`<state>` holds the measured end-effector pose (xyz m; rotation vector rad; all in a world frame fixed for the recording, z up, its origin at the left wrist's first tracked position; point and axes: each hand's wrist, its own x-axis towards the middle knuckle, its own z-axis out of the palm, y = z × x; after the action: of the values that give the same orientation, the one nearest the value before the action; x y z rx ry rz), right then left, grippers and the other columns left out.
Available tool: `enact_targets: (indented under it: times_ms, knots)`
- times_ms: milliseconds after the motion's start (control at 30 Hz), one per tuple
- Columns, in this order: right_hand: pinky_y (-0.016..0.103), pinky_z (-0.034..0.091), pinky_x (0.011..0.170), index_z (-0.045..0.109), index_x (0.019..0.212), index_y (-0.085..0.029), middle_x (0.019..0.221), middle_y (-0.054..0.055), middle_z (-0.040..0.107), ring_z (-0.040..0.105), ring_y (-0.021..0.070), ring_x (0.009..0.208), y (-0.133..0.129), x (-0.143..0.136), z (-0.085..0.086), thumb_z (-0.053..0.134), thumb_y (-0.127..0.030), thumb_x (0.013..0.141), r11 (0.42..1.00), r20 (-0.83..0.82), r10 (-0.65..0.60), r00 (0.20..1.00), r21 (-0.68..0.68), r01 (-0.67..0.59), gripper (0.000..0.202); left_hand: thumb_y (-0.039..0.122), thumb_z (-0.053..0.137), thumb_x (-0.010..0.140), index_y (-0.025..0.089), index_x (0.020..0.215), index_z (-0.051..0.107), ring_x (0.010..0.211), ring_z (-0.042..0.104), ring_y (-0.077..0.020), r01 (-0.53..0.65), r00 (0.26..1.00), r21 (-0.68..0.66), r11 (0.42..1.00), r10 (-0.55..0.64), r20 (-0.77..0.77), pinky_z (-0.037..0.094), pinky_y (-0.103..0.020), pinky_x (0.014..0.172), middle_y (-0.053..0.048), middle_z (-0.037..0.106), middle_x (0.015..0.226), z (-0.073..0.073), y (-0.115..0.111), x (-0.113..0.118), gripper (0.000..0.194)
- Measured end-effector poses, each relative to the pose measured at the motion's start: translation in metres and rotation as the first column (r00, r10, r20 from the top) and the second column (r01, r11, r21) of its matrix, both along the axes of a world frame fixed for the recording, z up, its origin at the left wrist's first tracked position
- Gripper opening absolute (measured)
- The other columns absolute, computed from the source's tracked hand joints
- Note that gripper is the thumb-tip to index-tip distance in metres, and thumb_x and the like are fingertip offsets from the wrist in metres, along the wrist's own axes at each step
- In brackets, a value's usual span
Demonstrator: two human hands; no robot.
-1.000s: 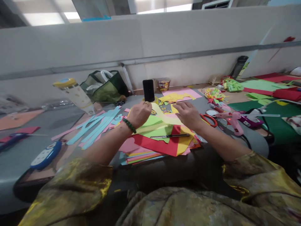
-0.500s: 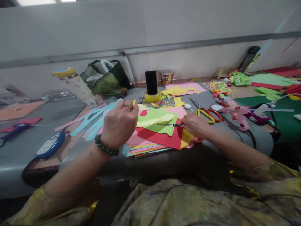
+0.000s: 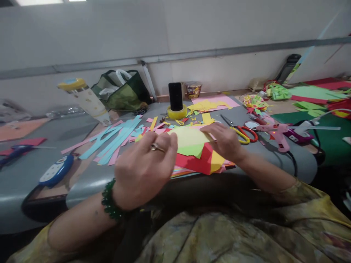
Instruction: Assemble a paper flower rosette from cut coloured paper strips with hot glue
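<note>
Both hands hold a sheet of pale yellow paper (image 3: 190,138) between them in the head view, above the paper stack. My left hand (image 3: 145,166), with a ring and a green bead bracelet, is closed at its left edge. My right hand (image 3: 226,142) pinches its right edge. A small dark bit of a thin tool shows by the right fingers; most of it is hidden. Beneath are a light green sheet (image 3: 189,150), a red sheet (image 3: 189,163) and a yellow sheet (image 3: 217,160).
Red-and-yellow-handled scissors (image 3: 242,134) and a pink glue gun (image 3: 279,135) lie to the right. Blue paper strips (image 3: 120,140) spread to the left. A phone (image 3: 175,96) stands in a tape roll (image 3: 177,114) behind. A tall bottle (image 3: 85,100) and a green bag (image 3: 123,91) are back left.
The pale yellow paper has been raised and opened out between my hands. My left hand has come nearer and slightly right. The thin tool by my right hand is now mostly hidden.
</note>
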<state>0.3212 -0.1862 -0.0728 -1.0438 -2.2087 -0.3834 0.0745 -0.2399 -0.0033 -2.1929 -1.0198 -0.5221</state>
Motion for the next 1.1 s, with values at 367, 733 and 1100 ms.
enact_targets:
  times_ms: [367, 733, 1100]
  knots:
    - [0.034, 0.057, 0.07, 0.072, 0.111, -0.013, 0.093, 0.014, 0.074, 0.064, 0.0228, 0.081, -0.027, 0.038, -0.037, 0.036, -0.014, 0.1, 0.973, 0.377, 0.219, 0.9, -0.154, -0.172, 0.037, -0.004, 0.041, 0.09, 0.012, 0.105, 0.072, 0.078, 0.065, -0.0213, 0.242, 0.945, -0.171, 0.955, -0.272, -0.181, 0.054, -0.03, 0.07, -0.011, 0.073, 0.087, -0.098, 0.025, -0.052, 0.039]
    - [0.031, 0.053, 0.069, 0.073, 0.082, -0.022, 0.084, 0.008, 0.075, 0.068, 0.0203, 0.077, -0.014, 0.047, -0.029, 0.044, -0.05, 0.097, 0.71, -0.081, 0.09, 0.993, -0.694, -0.121, 0.043, 0.033, 0.046, 0.098, 0.02, 0.088, 0.073, 0.074, 0.066, -0.0172, 0.301, 0.898, -0.659, 0.69, 0.029, 0.439, 0.05, -0.026, 0.068, -0.005, 0.074, 0.082, -0.108, 0.026, -0.074, 0.031]
    - [0.031, 0.045, 0.066, 0.065, 0.07, -0.023, 0.084, 0.007, 0.069, 0.064, 0.0224, 0.081, 0.006, 0.039, -0.028, 0.057, -0.051, 0.083, 0.649, 0.122, -0.095, 0.988, -0.745, 0.154, 0.032, 0.042, 0.047, 0.086, 0.022, 0.073, 0.054, 0.072, 0.057, -0.0212, 0.171, 0.882, -0.756, 0.632, 0.243, 0.403, 0.045, -0.033, 0.069, -0.005, 0.062, 0.076, -0.11, 0.05, -0.067, 0.025]
